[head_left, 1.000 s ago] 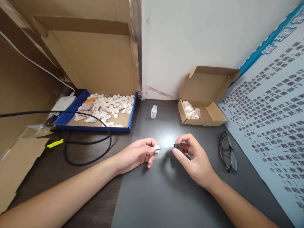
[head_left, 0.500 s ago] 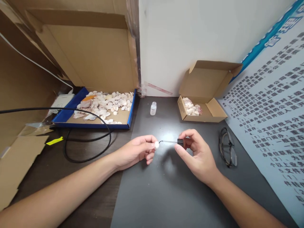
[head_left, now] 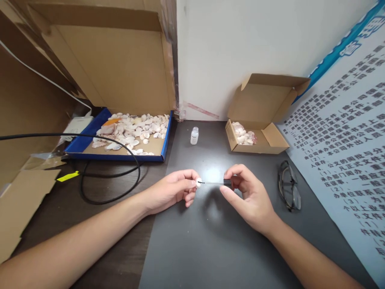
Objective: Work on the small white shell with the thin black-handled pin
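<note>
- Pinching a small white shell (head_left: pixel 198 183) between thumb and finger, the left hand (head_left: pixel 174 189) holds it up above the grey mat (head_left: pixel 186 257), near its middle.
- The right hand (head_left: pixel 249 200) is closed narrow on the black cap (head_left: pixel 227 182) of a thin brush (head_left: pixel 213 183). The brush lies almost level, and its dark tip is at the shell; whether it presses on it, I cannot tell.
- Behind the hands, a small glass bottle (head_left: pixel 194 136) stands upright on the mat, without cap. I judge that the cap with the brush belongs to it.
- About the progress: the bottle is open and the brush is at the shell, so these parts look done. How much of this shell is covered by the liquid, I cannot see, so what is left on it is not clear.
- To the right, an open small carton box (head_left: pixel 258 149) holds some shells (head_left: pixel 242 134) at its left side. To the left, the blue tray (head_left: pixel 150 157) holds many more loose shells. Which of them are finished, the picture does not show.
- Farther out, a pair of glasses (head_left: pixel 288 186) lies beyond the right hand, and a black cable (head_left: pixel 87 198) makes a loop in front of the tray.
</note>
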Motion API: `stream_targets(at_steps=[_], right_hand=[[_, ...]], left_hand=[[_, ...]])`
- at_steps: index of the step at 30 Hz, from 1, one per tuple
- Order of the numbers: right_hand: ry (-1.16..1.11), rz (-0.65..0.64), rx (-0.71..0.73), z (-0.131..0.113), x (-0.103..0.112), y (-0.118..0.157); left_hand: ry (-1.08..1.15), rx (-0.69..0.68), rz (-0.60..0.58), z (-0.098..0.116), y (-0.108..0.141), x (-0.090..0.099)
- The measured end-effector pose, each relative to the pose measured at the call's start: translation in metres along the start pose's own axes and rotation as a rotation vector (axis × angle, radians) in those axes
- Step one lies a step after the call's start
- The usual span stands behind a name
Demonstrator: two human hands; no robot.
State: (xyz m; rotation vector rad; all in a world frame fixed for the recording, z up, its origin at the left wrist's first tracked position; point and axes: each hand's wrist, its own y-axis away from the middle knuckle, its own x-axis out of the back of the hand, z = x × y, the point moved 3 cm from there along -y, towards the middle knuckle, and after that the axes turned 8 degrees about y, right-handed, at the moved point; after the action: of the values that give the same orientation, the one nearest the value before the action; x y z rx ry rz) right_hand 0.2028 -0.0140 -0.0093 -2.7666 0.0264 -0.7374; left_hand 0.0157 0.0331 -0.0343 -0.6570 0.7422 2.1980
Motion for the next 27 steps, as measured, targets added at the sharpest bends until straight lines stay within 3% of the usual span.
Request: stream_targets(at_steps=[15, 22, 27], right_hand=[[-0.002, 0.009, 0.034, -0.0033, 0.0017, 0.0012], [0.058, -0.068, 0.000, -0.0014, -0.0028, 0.0028], [-0.074, -0.068, 0.002, -0.0031, -0.0017, 0.0034]], left_hand=[[-0.027, 0.002, 0.003, 0.0007, 0.0013, -0.0004], [-0.028, 0.008, 0.002, -0.0004, 0.0006, 0.0006], [-0.032, 0.001, 0.001, -0.0008, 0.0009, 0.0014]])
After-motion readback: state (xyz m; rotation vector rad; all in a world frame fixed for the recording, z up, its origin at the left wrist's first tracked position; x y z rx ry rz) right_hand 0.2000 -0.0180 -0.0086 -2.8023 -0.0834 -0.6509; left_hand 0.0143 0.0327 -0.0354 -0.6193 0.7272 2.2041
